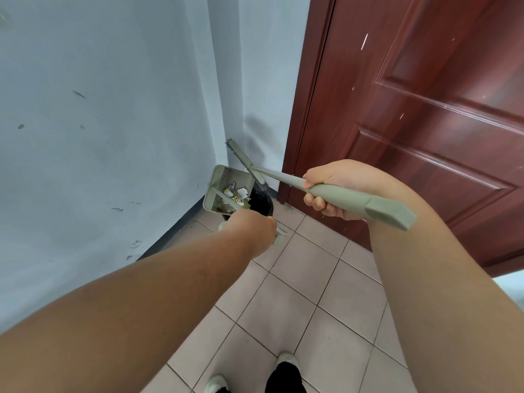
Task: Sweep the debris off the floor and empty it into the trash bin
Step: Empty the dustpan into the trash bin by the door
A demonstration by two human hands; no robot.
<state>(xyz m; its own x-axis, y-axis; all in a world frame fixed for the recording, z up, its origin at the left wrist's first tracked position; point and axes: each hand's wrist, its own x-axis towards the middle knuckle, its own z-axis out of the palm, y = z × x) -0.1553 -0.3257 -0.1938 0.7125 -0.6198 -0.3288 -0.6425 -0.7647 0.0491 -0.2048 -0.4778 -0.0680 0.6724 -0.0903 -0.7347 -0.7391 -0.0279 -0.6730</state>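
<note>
Tiled corner by door: dustpan (230,188) w/ light paper scraps (237,195) tilted over black bin (262,202), left hand (249,226) closed on its handle, right hand (329,190) gripping broom (297,184) — stiff plastic, hold handles, tip slow.

A person's left hand (252,226) tips a debris-filled dustpan (229,188) over a black trash bin (262,201). The right hand (329,191), at three o'clock, grips a broom (283,178).

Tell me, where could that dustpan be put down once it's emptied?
Bare tiles lie open between the two arms, from the shoes up toward the door. The corner is crowded: the dustpan in the left hand tilts over the trash bin, and the broom in the right hand reaches in there too.
</note>
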